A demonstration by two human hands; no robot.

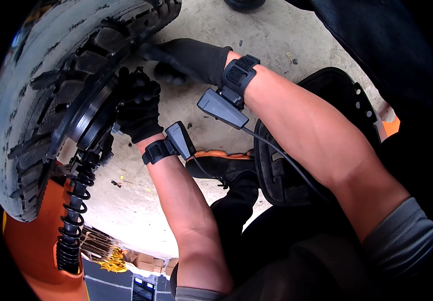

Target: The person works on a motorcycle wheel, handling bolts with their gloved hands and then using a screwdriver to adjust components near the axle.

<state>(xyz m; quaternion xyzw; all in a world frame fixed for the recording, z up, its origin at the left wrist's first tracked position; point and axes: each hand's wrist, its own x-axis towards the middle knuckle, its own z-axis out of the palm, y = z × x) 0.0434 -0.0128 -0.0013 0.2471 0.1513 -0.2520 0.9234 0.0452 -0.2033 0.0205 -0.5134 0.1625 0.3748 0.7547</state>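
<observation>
Wheel [51, 100] with a blocky black tyre fills the upper left of the head view, its long outline slanting from lower left to upper right. Its hub [88, 118] faces right, toward the hands. Both wear black gloves and are close together: the left hand [140, 108] has its fingers curled up against the hub side, while the right hand [184, 61] reaches left to the tyre's inner edge. What either one grips, if anything, I cannot tell. Below the hub, a coil-spring shock absorber [72, 220] stands with its long axis nearly upright, leaning slightly left toward its foot, which meets the right edge of an orange body panel [36, 241]. Right of the wheel lies concrete floor [271, 37], with cardboard boxes [149, 262] by its bottom edge.
</observation>
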